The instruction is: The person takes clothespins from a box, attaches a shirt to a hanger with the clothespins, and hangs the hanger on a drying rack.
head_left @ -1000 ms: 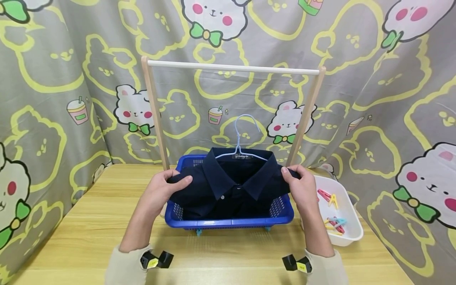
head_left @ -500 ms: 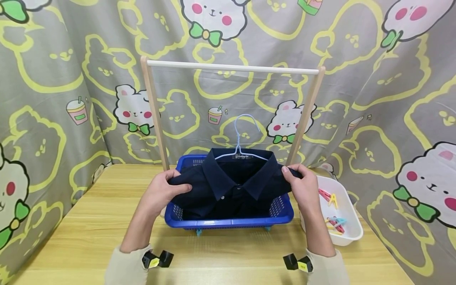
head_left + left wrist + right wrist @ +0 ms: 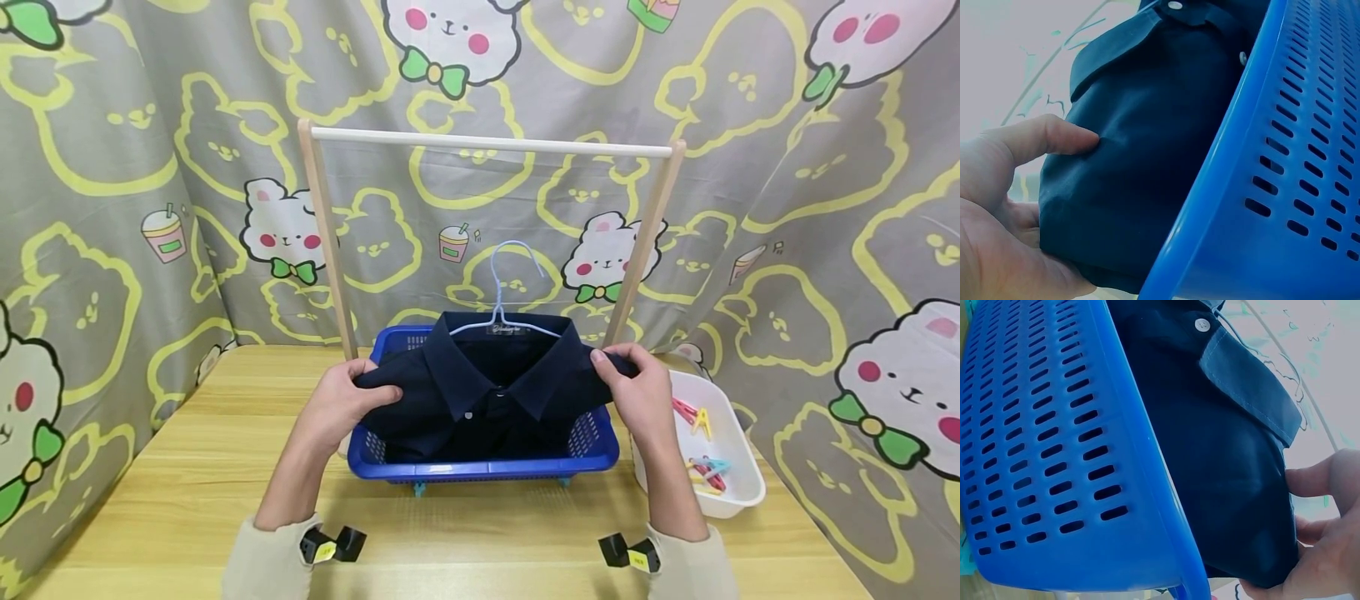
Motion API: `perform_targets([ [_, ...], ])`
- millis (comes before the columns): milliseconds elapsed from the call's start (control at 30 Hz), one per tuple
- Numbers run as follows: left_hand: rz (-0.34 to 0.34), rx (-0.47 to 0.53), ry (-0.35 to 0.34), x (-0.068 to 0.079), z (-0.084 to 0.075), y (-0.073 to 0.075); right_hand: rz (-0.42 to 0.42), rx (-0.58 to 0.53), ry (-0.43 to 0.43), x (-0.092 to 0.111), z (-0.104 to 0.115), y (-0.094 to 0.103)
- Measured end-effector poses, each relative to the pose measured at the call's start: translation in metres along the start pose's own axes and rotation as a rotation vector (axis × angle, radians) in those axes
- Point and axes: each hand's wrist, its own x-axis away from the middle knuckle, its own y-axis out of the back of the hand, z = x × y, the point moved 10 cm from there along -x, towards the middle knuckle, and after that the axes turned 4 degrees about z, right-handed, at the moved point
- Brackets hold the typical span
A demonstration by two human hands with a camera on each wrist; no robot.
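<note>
A dark navy collared shirt (image 3: 420,392) spreads between both hands, its lower part down inside the blue basket (image 3: 480,471). My left hand (image 3: 341,400) pinches the shirt's shoulder on the left, thumb on top and fingers beneath. On the other side my right hand (image 3: 637,387) grips the opposite shoulder the same way. A pale blue wire hanger (image 3: 498,292) sits in the collar opening, hook pointing up; its arms run into the shirt and are hidden there. In the left wrist view the thumb (image 3: 1072,136) presses on the cloth.
Behind the basket stands a rack with wooden posts (image 3: 326,233) and a white crossbar (image 3: 487,143). A white bin (image 3: 738,467) with several coloured clothespins (image 3: 701,421) is at the right. Patterned curtain (image 3: 420,200) surrounds the wooden table (image 3: 187,467).
The hanger and collar have shifted very slightly to the left. Both hands keep their hold on the shoulders, and the right has moved a touch outward.
</note>
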Motion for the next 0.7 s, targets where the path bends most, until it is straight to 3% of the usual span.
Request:
perform_targets([
  [400, -0.003, -0.005, 0.023, -0.001, 0.001, 0.001, 0.034, 0.103, 0.073, -0.005, 0.003, 0.004],
  [700, -0.009, 0.005, 0.038, -0.002, 0.005, 0.005, -0.009, 0.144, 0.076, -0.006, -0.001, 0.024],
])
